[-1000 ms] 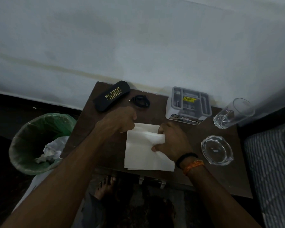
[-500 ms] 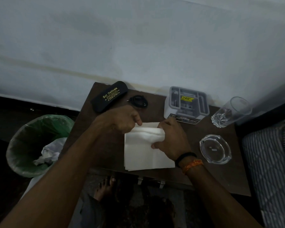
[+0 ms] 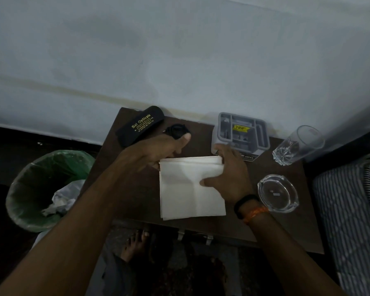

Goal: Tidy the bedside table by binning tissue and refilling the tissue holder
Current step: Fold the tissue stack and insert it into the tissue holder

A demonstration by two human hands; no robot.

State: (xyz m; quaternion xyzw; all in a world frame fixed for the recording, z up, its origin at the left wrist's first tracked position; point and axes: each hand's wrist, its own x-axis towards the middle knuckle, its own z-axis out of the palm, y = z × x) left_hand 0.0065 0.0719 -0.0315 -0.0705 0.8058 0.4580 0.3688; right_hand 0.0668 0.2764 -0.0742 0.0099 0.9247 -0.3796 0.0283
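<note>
Head view: at frame centre, the right hand [image 3: 229, 178] pinches the stack of tissues [image 3: 191, 189] on the bench [image 3: 137, 189]. The left hand [image 3: 165, 149], seemingly loosely curled, touches its corner. Next: lift into the grey tissue holder [image 3: 241, 133].

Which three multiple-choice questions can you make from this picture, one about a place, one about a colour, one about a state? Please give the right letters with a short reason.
1. Where is the bin?
A. on the floor, left of the table
B. on the table
C. on the bed

2. What colour is the spectacle case?
A. white
B. black with gold lettering
C. red

3. What state is the tissue holder in?
A. stuffed with tissues
B. lying upside down
C. upright, no tissues in it

Answers: 1 A, it stands beside the table edge. 2 B, gold print shows on black. 3 C, its compartments show bare, while the tissue stack lies under both hands.
</note>
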